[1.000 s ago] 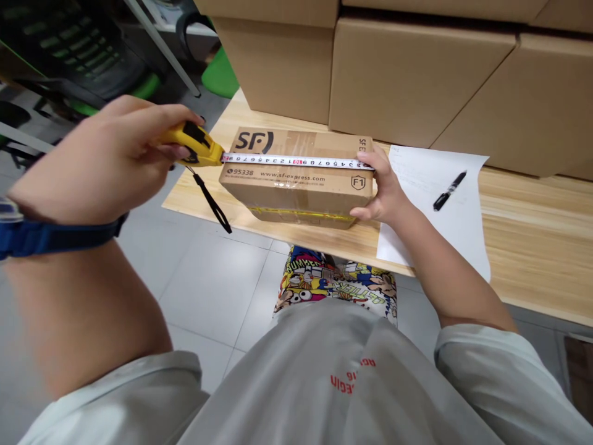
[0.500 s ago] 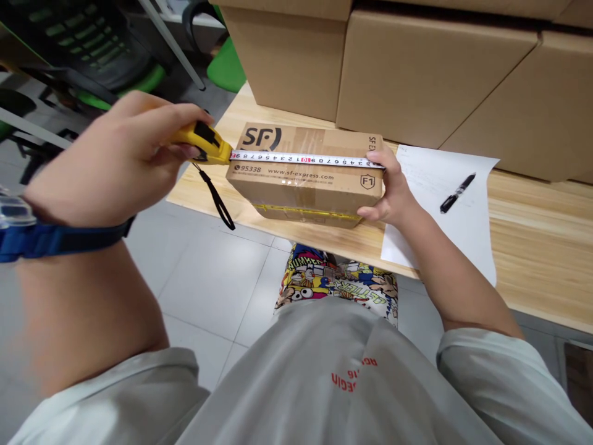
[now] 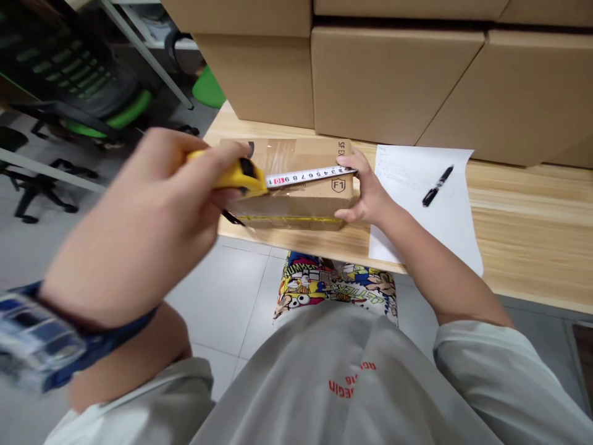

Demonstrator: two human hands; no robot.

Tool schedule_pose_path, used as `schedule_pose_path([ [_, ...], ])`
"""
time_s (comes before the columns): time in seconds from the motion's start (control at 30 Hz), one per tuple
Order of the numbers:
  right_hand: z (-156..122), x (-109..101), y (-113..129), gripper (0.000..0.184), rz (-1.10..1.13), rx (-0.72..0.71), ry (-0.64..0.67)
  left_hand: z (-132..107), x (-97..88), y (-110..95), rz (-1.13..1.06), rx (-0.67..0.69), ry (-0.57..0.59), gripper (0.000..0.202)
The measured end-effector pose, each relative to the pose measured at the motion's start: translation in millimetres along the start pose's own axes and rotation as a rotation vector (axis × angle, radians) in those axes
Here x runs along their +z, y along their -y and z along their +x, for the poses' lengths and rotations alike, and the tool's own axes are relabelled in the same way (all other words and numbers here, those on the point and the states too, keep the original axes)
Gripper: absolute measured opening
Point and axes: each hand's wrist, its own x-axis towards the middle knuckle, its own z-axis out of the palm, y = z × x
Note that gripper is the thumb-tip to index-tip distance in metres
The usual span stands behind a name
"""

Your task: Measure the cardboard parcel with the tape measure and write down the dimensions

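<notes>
Shirt (image 3: 278, 383), gray with red letters, is nearest; a blue watch (image 3: 44, 337) is on the left wrist; the left hand (image 3: 148, 225) is closed round a yellow tape measure (image 3: 243, 177), likely so it will not swing about; it is over the left part of the small box (image 3: 301, 206), and I cannot tell if they touch; a white strip (image 3: 308, 177) runs from it to the right end of the box; the right hand (image 3: 364, 190) is curled on that end, fingers on top by the strip's tip and thumb on the near side, which seems to stop the strip and the box from slipping; the small box sits on the wooden desk (image 3: 532, 216), close to the front edge, maybe so both hands can get to it; just beside the right hand lies white paper (image 3: 417, 222) with a black pen (image 3: 438, 185) on it, perhaps there to be easy to grab; big brown boxes (image 3: 393, 86) are piled at the back, maybe to leave room in front; farther off, on the left, are chairs (image 3: 111, 114) with green seats.
</notes>
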Motion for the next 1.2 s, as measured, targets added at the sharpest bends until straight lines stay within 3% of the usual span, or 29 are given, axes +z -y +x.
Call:
schedule_pose_path([
  [0.1,0.8,1.0,0.3,0.112,-0.006,0.023,0.016,18.9,10.3,-23.3,0.039,0.056,0.070,0.050],
  [0.27,2.5,2.4,1.8,0.118,-0.017,0.072,0.034,45.8,21.5,-41.8,-0.003,0.079,0.142,0.047],
  [0.63,6.8,5.9,11.9,0.140,0.025,0.145,0.044,68.7,39.3,-60.0,-0.147,0.092,0.058,0.048],
  [0.87,9.6,3.3,15.7,0.139,0.048,0.063,0.029,76.4,51.7,-61.4,-0.210,0.097,0.010,0.045],
  [0.93,13.2,-15.0,18.1,0.132,0.030,0.055,0.041,74.2,60.2,-57.6,-0.253,0.115,-0.062,0.044],
  [1.0,17.0,-46.7,27.1,0.120,-0.040,0.116,-0.003,70.1,69.0,-54.4,-0.295,0.150,-0.156,0.047],
  [1.07,18.5,-85.7,41.1,0.106,-0.167,0.292,-0.226,65.4,75.6,-52.8,-0.325,0.169,-0.194,0.047],
  [1.13,14.6,-122.7,53.8,0.080,-0.282,0.401,-0.571,61.7,79.4,-52.0,-0.342,0.189,-0.211,0.048],
  [1.17,10.0,-138.0,57.5,0.064,-0.312,0.400,-0.678,60.6,80.4,-51.3,-0.345,0.199,-0.217,0.050],
  [1.2,3.7,-150.3,58.7,0.052,-0.328,0.447,-0.666,59.9,81.2,-50.4,-0.341,0.211,-0.224,0.053],
])
